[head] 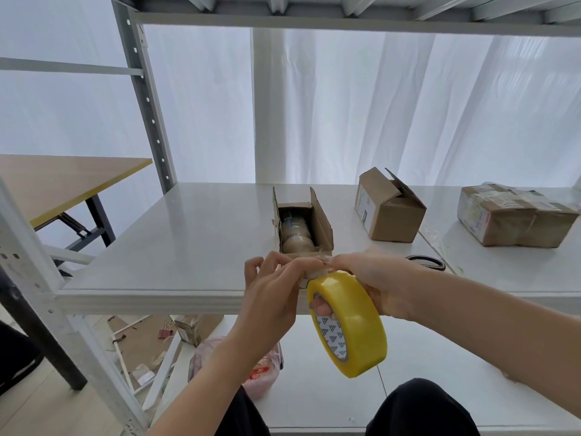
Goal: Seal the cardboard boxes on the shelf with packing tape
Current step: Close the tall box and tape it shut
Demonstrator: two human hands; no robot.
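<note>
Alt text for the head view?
The right hand grips a yellow tape roll while the left hand pinches its loose end at the near edge of an open box on a shelf. A half-open box and a taped box sit farther right.

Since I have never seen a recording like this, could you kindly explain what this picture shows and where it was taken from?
There is no machine here: a person works with bare hands, and the single picture comes from a camera worn on their head, looking forward and down. The right hand grips a yellow tape roll, fingers through its core. The left hand appears to pinch the tape's loose end at the near edge of an open box. Further right on the white shelf stand a half-open box and a taped box.
</note>
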